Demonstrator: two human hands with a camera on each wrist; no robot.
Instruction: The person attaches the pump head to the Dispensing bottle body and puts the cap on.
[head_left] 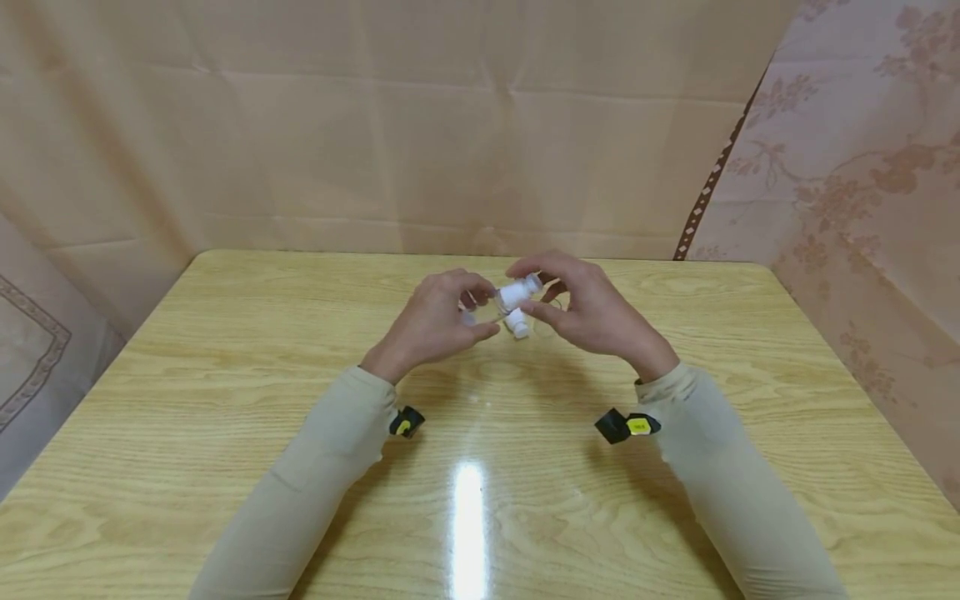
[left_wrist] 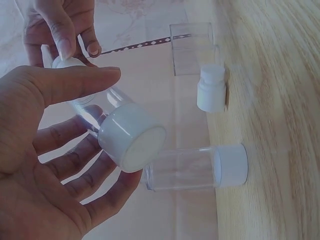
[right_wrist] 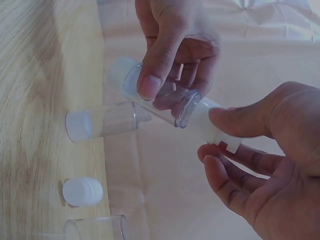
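Observation:
My left hand (head_left: 440, 315) grips a clear bottle (right_wrist: 160, 107) with a white base (left_wrist: 132, 137), holding it tilted, thumb on one side and fingers on the other. My right hand (head_left: 592, 307) pinches a white pump top (right_wrist: 206, 122) between thumb and fingers at the bottle's neck end. The pump top meets the neck; whether it is fully seated I cannot tell. A second clear bottle (left_wrist: 182, 170) stands upright on its white base on the table near my left hand. Beyond it, a smaller white pump top (left_wrist: 211, 89) stands on the table.
A clear cap (left_wrist: 192, 48) stands past the loose pump top, near the right hand's side. The wood-grain table (head_left: 225, 467) reaches back to a beige curtain (head_left: 337, 150). A bright reflection shows on the table's front part.

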